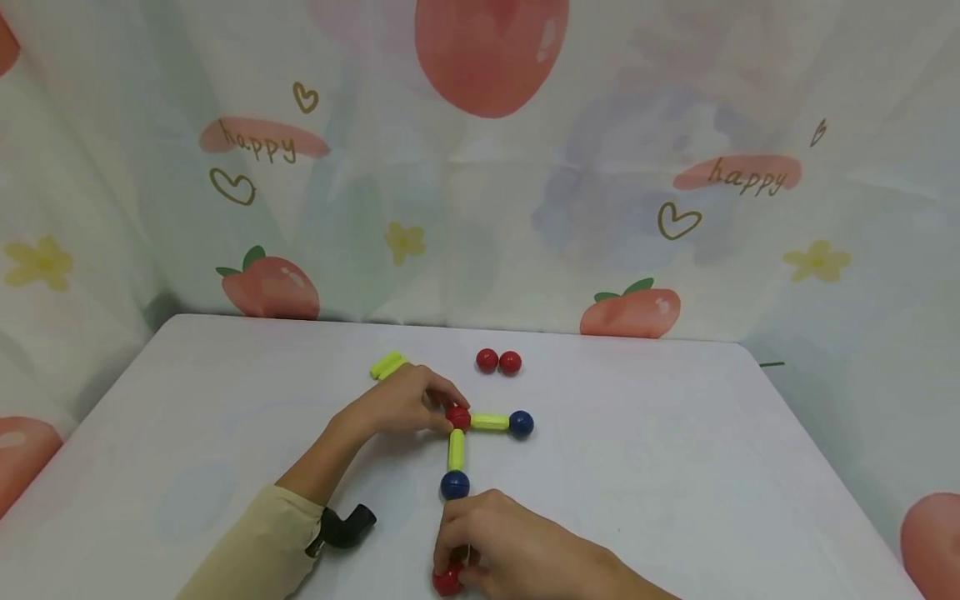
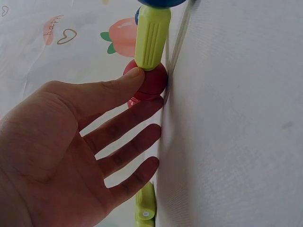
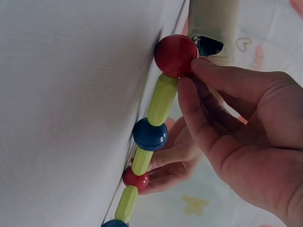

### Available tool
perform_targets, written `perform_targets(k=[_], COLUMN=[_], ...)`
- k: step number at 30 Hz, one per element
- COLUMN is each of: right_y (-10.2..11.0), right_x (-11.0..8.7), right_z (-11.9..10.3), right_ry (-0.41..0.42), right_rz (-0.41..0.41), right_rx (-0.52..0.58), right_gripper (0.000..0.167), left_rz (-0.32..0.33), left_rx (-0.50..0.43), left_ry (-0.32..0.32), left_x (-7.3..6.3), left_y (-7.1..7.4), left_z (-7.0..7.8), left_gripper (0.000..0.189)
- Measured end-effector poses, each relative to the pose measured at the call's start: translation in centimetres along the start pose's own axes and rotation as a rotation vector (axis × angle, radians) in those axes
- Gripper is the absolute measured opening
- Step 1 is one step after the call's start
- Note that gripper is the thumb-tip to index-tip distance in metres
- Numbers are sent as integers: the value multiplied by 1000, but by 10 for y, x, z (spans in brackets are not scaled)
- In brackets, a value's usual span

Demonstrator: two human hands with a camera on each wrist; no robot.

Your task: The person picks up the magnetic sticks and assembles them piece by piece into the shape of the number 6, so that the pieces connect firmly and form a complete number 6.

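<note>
Red ball (image 1: 458, 418) in left grip (image 1: 408, 402) (table edges (image 1: 821, 463) distant)

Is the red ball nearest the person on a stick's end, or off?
On: the right wrist view shows the red ball touching a yellow-green stick, whose other end meets a blue ball.

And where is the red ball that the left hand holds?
In the head view, the red ball is below the picture's centre, at the corner between two yellow sticks, pinched from the left by the left hand.
</note>
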State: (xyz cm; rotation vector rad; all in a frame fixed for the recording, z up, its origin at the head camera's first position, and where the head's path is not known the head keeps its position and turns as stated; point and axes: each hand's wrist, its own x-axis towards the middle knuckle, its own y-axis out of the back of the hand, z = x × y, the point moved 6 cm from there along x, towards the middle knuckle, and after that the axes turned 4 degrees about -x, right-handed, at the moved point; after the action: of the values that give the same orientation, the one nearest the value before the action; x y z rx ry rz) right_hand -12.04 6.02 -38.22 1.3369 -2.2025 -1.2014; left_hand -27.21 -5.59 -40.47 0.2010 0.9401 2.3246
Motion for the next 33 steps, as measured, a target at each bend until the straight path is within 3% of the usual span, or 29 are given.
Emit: perform_targets(k=[11,19,24,29,33], right_y=[-1,5,18,41,63], right_x=[0,-3,-4,-9,-16], right_z=[2,0,9,24,42], right_ry=[-41,30,-57,-155,-208], right_rz=[-5,33,57,150,298], right_rx=[16,-32,25,69,38], right_gripper=[21,19,17,18,18], left_rz=[5,4,2,-2,-4], left_rx=[1,-2,-11,-16,-16], left_ry=[-3,-4,-4,3,-7], left_x=[0,0,-1,-1,0], left_y=[-1,-1,0,0,-2], left_z=[0,0,0,0,-1], left_gripper=[29,29,29,29,29])
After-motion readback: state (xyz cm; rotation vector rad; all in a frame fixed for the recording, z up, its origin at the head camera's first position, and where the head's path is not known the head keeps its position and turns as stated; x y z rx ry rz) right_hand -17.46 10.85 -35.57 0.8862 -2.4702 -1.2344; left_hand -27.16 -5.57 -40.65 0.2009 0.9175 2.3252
